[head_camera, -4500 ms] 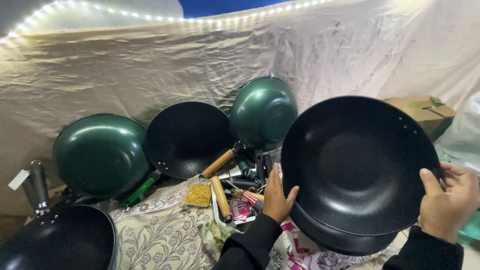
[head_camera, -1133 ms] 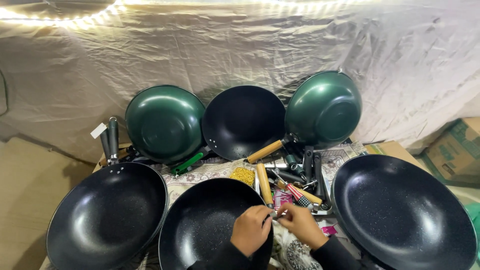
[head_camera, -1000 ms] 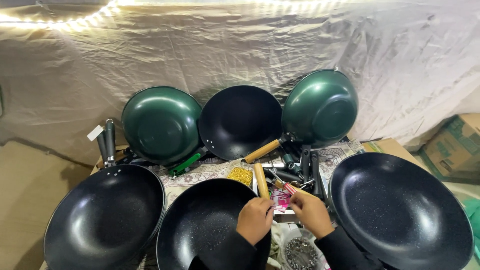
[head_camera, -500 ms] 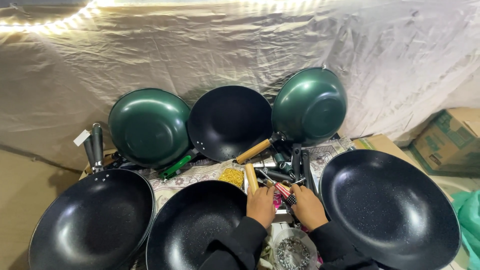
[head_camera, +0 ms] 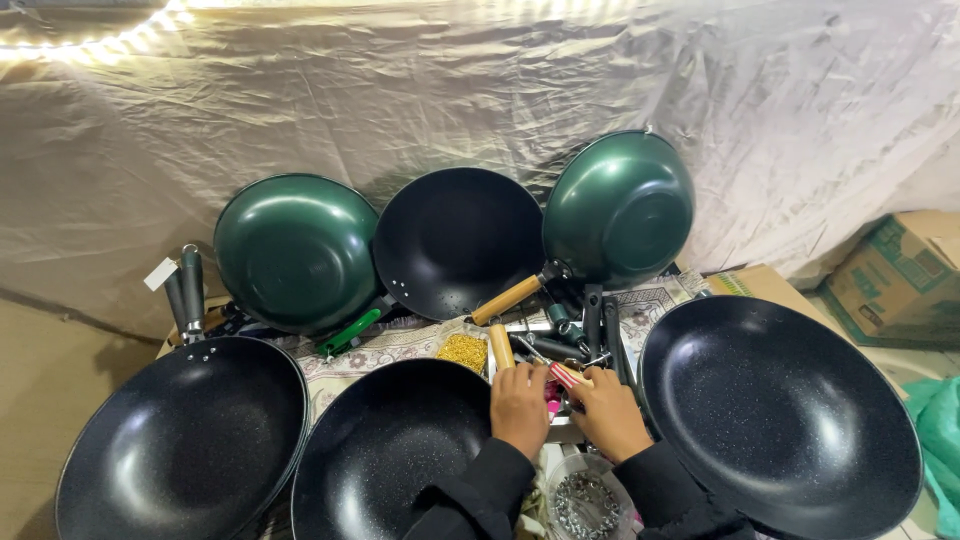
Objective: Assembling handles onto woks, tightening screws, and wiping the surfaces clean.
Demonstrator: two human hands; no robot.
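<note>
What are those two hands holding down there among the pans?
The right hand pinches a small pink-and-yellow item near its end; what it is cannot be told. The left hand rests beside it, its grip hidden.

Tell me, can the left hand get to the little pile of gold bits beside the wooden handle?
Probably yes. The left hand sits close to the pile of gold bits, with only the rim of the middle black pan beside it and nothing covering the pile.

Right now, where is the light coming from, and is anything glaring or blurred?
Head view: a string of small lights glows top left; soft sheen on the green pans, no harsh glare; both hands sharp, the picture's edges bend slightly.
</note>
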